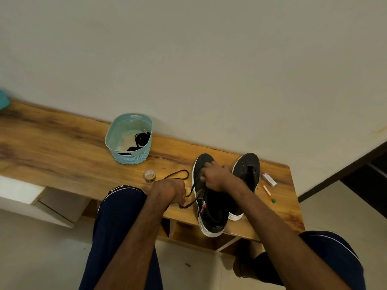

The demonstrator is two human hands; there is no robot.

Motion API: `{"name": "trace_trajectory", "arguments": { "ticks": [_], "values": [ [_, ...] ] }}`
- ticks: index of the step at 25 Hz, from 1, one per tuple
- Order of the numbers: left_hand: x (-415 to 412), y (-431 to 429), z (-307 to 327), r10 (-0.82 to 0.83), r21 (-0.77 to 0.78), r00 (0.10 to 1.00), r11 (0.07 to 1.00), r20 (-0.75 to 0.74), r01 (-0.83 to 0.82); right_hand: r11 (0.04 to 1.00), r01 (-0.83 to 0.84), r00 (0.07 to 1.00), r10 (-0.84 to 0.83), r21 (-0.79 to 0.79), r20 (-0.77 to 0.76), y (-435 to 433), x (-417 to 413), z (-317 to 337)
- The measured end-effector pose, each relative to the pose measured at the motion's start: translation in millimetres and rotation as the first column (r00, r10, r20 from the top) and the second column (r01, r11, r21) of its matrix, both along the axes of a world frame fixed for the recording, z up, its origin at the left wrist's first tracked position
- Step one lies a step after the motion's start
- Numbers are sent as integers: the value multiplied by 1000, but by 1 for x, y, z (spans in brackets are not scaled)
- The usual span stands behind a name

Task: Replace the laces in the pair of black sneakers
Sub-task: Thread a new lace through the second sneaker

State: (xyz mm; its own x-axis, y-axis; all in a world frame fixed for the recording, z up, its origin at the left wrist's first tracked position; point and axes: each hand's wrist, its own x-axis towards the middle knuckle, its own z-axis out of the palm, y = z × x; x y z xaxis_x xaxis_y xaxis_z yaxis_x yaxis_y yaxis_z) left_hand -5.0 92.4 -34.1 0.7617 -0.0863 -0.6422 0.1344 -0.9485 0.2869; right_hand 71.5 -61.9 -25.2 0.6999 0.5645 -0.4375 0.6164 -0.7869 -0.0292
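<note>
The right hand's (215, 176) fingers grip the left sneaker (211, 214) on the counter (62, 155), with the right sneaker (248, 166) just beside it. The left hand's (169, 191) fingers pinch one lace (181, 171). One basket (127, 158) and one tape roll (149, 176) sit farther left.

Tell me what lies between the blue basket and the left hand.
A small roll of tape lies there, nearer the left hand than the basket; head view.

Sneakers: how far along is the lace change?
Done: the laceless sneaker shows bare eyelets. In hand: the left hand pinches a black lace running to the held sneaker, gripped by the right hand. Left: bundled laces wait in the blue basket; both shoes probably need lacing.
</note>
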Motion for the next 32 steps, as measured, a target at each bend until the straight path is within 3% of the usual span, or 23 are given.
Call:
{"name": "trace_trajectory", "arguments": {
  "ticks": [2, 4, 6, 8, 12, 14, 15, 16, 17, 18, 19, 20, 22, 25, 27, 29, 32],
  "values": [
    [2, -2, -7, 1, 29, 1000, 1000, -4, -1, 916, 307, 931, -233, 260, -279, -3, 1, 12],
    [6, -2, -13, -25, 76, 1000, 997, -7, 26, 704, 545, 821, -341, 455, -457, -1, 6, 31],
    [13, -1, -14, -47, 110, 999, 993, 12, 46, 511, 691, 717, -396, 511, -574, 6, 15, 63],
    [21, -1, -13, -23, 116, 999, 993, 37, 19, 381, 757, 653, -398, 531, -644, 13, 23, 97],
    [20, -10, -10, -61, 234, 997, 971, 38, 50, 290, 752, 659, -285, 592, -696, 13, 34, 152],
    [20, -12, -7, -68, 307, 989, 951, 132, 25, 258, 719, 695, -242, 645, -677, 12, 32, 174],
    [21, -12, -3, -4, 222, 966, 973, 259, -56, 271, 689, 724, -240, 672, -646, 13, 29, 181],
    [24, -12, 5, 164, -16, 908, 985, 385, -171, 302, 657, 754, -243, 691, -610, 15, 24, 185],
    [26, -12, 15, 420, -385, 820, 883, 388, -270, 342, 629, 777, -239, 698, -583, 18, 16, 184],
    [26, -13, 27, 638, -722, 739, 613, 214, -320, 377, 613, 788, -223, 695, -574, 20, 8, 177],
    [28, -14, 38, 722, -894, 692, 296, -20, -335, 403, 602, 793, -197, 690, -577, 21, -1, 165],
    [30, -13, 47, 716, -942, 671, 57, -193, -332, 417, 594, 794, -167, 688, -585, 21, -12, 150],
    [34, -9, 56, 649, -930, 674, -163, -352, -328, 450, 577, 798, -133, 682, -587, 19, -33, 115],
    [44, 1, 53, 627, -892, 636, -282, -450, -353, 523, 566, 797, -150, 638, -584, 13, -61, 60],
    [49, 7, 48, 732, -884, 509, -293, -453, -364, 556, 570, 785, -149, 605, -602, 7, -81, 28],
    [51, 9, 46, 824, -897, 411, -239, -390, -372, 559, 577, 770, -128, 595, -626, 0, -98, -1],
    [48, 0, 45, 857, -920, 450, -67, -251, -386, 493, 592, 775, -133, 638, -617, -7, -105, -25]
  ]
}}
